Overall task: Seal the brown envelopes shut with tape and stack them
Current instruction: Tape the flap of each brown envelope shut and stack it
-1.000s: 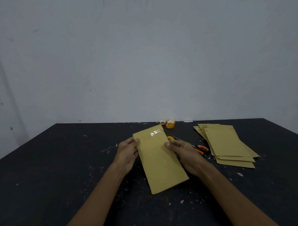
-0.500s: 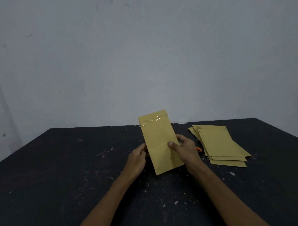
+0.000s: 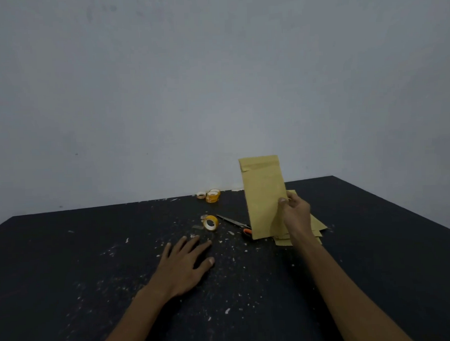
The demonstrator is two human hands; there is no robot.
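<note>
Grey wall (image 3: pixel 216 94) behind a dark speckled surface (image 3: pixel 69 277); toward its right edge lies the loose stack (image 3: pixel 319 224), and my right hand (image 3: pixel 295 212) pinches the taped envelope (image 3: pixel 264 194) upright just above it, likely to add it there; my left hand (image 3: pixel 186 266) rests flat and released mid-surface, near the scissors (image 3: pixel 233 222) and tape roll (image 3: pixel 211 222).

bare left hand (image 3: pixel 183 268), bare right hand (image 3: pixel 297 215), bare forearms (image 3: pixel 350 291)

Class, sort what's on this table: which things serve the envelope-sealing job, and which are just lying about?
For the job: held envelope in the right hand; envelope stack; nearest tape roll; scissors, probably.
Lying about: spare tape rolls at the far edge; white scraps.
</note>
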